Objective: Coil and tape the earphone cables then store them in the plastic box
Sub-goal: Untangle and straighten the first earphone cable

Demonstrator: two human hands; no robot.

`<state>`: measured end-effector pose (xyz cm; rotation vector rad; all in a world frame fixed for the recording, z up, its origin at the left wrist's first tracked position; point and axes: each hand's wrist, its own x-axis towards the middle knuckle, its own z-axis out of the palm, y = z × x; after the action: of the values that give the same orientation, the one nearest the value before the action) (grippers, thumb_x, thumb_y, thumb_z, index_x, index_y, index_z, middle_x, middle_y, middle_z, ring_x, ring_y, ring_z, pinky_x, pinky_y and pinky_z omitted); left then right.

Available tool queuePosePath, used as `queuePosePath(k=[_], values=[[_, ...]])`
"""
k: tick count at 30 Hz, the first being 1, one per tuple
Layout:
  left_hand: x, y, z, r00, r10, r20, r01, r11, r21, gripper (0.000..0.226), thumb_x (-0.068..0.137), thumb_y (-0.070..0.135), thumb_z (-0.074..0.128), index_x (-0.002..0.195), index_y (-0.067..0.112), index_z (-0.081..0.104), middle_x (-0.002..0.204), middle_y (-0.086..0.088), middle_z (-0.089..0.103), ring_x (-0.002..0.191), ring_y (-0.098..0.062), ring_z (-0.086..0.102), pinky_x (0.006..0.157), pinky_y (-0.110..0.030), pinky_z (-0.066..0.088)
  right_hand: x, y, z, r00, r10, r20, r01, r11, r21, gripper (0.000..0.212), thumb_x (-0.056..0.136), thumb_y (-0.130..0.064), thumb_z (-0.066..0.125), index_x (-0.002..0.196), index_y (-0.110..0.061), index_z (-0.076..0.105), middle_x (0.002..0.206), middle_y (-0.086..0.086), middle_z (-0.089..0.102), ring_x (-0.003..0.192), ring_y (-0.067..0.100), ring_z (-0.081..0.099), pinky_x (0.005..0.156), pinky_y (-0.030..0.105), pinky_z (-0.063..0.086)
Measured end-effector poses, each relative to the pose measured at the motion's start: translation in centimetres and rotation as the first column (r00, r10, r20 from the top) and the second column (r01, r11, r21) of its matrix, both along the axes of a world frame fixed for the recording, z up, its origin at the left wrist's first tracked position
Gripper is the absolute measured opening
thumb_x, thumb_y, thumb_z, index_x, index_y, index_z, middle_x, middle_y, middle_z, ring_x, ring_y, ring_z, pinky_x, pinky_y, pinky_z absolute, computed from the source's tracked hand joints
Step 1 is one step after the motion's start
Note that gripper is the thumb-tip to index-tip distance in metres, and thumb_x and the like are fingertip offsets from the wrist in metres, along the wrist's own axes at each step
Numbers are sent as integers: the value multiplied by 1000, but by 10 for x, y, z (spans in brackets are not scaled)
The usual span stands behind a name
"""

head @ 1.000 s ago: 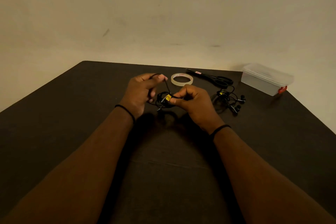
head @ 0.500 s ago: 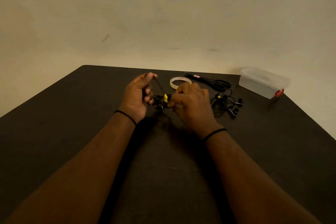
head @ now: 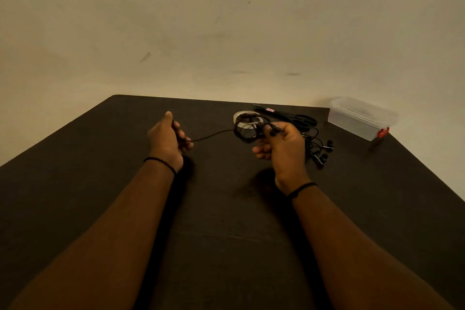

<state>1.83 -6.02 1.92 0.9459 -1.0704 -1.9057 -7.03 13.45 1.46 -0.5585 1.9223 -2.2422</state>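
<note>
My right hand (head: 281, 143) pinches a coiled black earphone cable (head: 247, 129) above the dark table (head: 100, 158). A loose strand of that cable runs left to my left hand (head: 167, 138), whose curled fingers grip its end. Behind the coil lies a roll of clear tape (head: 245, 118). More black earphones (head: 318, 146) lie in a tangle to the right of my right hand. A clear plastic box (head: 362, 117) with its lid on and a red latch stands at the table's far right edge.
Black scissors (head: 294, 118) lie behind the tape roll, near the table's far edge. A plain wall rises behind the table. The table's right edge runs diagonally close to the box.
My hands have moved apart: the left went left, pulling a strand of cable out, and the right went right with the coil.
</note>
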Motion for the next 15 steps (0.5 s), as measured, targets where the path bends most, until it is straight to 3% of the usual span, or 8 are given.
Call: queuePosePath(k=[4, 7, 9, 11, 13, 15], values=[[-5, 5, -3, 960, 12, 279, 80, 945, -316, 31, 90, 33, 64, 69, 15, 50, 56, -4, 48, 46, -18, 46, 46, -27, 41, 3, -2, -1, 999, 30, 11, -31, 999, 12, 21, 99, -20, 54, 112, -5, 56, 87, 14, 70, 52, 12, 63, 46, 23, 52], [-7, 8, -10, 866, 195, 460, 160, 764, -625, 26, 85, 32, 70, 73, 15, 54, 70, -2, 57, 63, -16, 53, 58, -31, 48, 5, -3, 1, 999, 31, 6, -31, 999, 25, 18, 97, -18, 58, 110, -6, 58, 89, 12, 70, 47, 11, 60, 43, 22, 50], [-7, 18, -5, 903, 180, 390, 191, 644, -740, 20, 89, 33, 66, 78, 18, 59, 77, 2, 61, 71, -12, 56, 64, -26, 47, 7, -3, 2, 1000, 14, 2, -14, 999, 30, 17, 96, -17, 60, 105, -2, 59, 80, 8, 68, 42, 10, 56, 40, 23, 46], [-7, 30, 4, 980, -5, 198, 153, 655, -740, 23, 95, 30, 59, 83, 12, 66, 78, -3, 65, 71, -13, 60, 67, -26, 50, 7, -2, 3, 1000, -16, 4, 16, 997, 72, 11, 96, -16, 60, 97, -5, 60, 69, 4, 65, 39, 9, 53, 38, 24, 43], [-5, 43, 11, 986, -156, 56, 145, 642, -753, 27, 97, 25, 55, 87, 5, 69, 76, -7, 67, 69, -9, 62, 66, -20, 50, 7, -2, 4, 999, -34, 40, 29, 992, 122, 8, 96, -15, 58, 89, -10, 59, 61, 2, 61, 39, 8, 49, 37, 22, 41], [-3, 49, 12, 967, -240, 90, 207, 524, -826, 19, 95, 21, 60, 93, 6, 71, 83, -5, 70, 75, -8, 65, 72, -19, 52, 6, -1, 5, 992, -31, 124, 13, 990, 140, 12, 95, -14, 58, 83, -12, 56, 59, 2, 58, 39, 9, 47, 37, 21, 39]])
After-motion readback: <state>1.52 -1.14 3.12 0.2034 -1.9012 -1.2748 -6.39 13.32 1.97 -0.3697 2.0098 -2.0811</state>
